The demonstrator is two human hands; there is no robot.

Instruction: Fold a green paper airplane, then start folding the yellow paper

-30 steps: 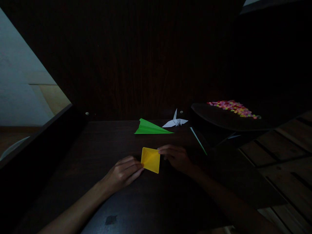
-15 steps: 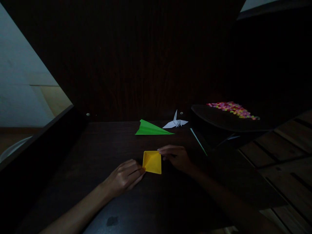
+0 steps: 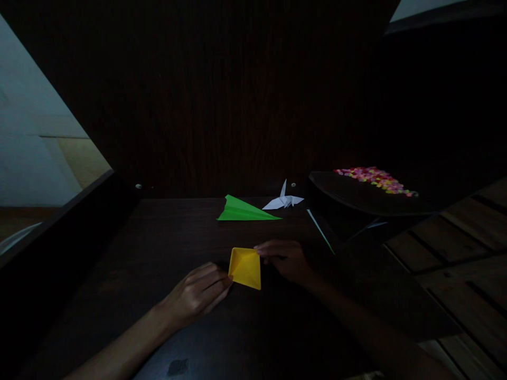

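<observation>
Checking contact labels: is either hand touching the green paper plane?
No, both the left hand and right hand are at the yellow paper; the green plane lies apart.

The room is so dim that the right hand (image 3: 285, 259), at three o'clock of the yellow folded paper (image 3: 245, 267), fades into shadow at the wrist, its forearm nearly lost. Both forearms are cut off by the bottom edge. The fingertips of the left hand (image 3: 196, 295) meet the paper's edge, grip unclear. The colourful bits (image 3: 370, 178) at two o'clock are too small to identify.
</observation>
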